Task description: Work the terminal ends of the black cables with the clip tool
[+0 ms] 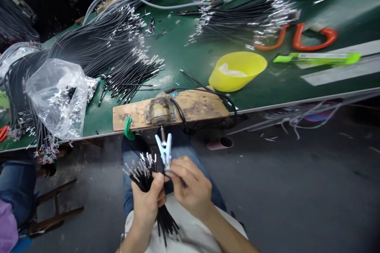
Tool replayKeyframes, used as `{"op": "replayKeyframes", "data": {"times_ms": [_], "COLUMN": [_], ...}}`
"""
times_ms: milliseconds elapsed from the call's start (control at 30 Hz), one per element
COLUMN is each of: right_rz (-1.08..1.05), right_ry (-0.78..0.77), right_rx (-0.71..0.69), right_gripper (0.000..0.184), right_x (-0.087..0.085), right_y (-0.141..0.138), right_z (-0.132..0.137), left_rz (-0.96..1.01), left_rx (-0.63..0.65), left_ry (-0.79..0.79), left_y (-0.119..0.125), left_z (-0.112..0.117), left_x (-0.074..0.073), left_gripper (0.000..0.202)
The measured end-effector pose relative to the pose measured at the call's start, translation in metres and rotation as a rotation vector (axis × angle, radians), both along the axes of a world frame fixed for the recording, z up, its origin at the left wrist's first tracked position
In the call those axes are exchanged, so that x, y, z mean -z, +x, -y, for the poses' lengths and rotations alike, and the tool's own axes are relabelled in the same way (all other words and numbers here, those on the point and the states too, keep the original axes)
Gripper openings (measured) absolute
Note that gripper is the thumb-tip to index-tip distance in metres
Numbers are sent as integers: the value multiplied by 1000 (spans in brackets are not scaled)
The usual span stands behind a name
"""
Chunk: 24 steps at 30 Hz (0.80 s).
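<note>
Black cable bundle [144, 179] inside the firmly curled left hand [147, 202]

Black cables [143, 181]: bunched in your left hand [147, 203], silvery tips [133, 170] fanned away from you, other ends trailing toward you.
Pale-blue clothespin [165, 152]: V-spread legs pointing away, narrow end at your right hand [191, 184].

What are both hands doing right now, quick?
Left hand: closed, holding a bunch of black cables.
Right hand: closed in a pinch at the blue clothespin; exactly what it grips can't be told.
</note>
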State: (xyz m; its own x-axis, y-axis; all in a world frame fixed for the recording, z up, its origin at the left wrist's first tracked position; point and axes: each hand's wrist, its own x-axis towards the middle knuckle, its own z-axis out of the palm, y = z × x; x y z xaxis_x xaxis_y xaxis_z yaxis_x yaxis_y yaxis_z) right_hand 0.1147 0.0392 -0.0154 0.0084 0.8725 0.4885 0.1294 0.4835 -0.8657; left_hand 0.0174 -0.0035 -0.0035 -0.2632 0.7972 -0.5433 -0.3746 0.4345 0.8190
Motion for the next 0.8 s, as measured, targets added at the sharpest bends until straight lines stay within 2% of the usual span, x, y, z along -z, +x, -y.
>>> {"op": "replayKeyframes", "data": {"times_ms": [67,167,233,333,467,600,667,800], "right_rz": [-122,-341,-403,-469,-663,-733,-766,-790], "right_ry": [-230,-644,-805,-894,-895,-884,-877,-905], "right_rx": [-254,-671,-802,-747,-657,-641,-602,-613], "right_gripper": [15,27,34,36,40,41,39,41], "right_x": [-3,-8,-9,-12,-24,-37,-40,-37], "right_y": [7,17,21,21,12,-1,-5,-6], "right_z": [-8,-22,-33,-48,-64,-67,-65,-62], "left_rz": [-4,-71,-150,-257,-355,-373,-326,-96], "left_rx": [32,46,18,-39,-74,-88,-64,88], "left_ry": [11,68,116,172,206,230,191,16], "left_y": [-5,-10,-10,-9,-9,-14,-18,-23], "left_z": [0,-2,-4,-3,3,-2,-10,-22], "left_x": [1,3,1,-6,-17,-16,-10,0], "left_gripper": [39,31,23,15,11,12,15,20]}}
